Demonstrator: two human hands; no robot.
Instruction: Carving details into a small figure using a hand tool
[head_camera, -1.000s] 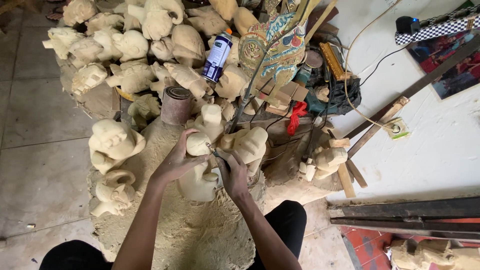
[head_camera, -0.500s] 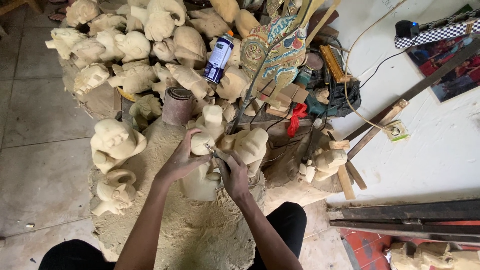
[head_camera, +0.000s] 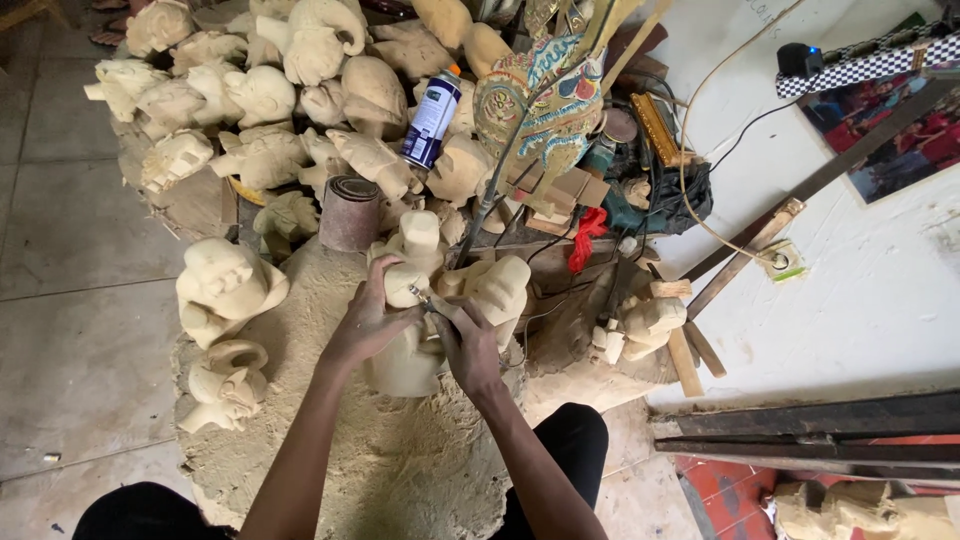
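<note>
The pale wooden carving stands upright on the sawdust mound between the knees, left hand clasping its upper left side while the right hand, clenched on a thin tool, presses in from the right.

- pile of pale wooden carvings at top
- spray can lying among them
- sandpaper roll upright
- painted shadow puppet
- red rag
- wall socket with cable
- sawdust mound

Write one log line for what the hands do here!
left hand: steadies wooden carving | right hand: holds small tool against it | sawdust below
</note>
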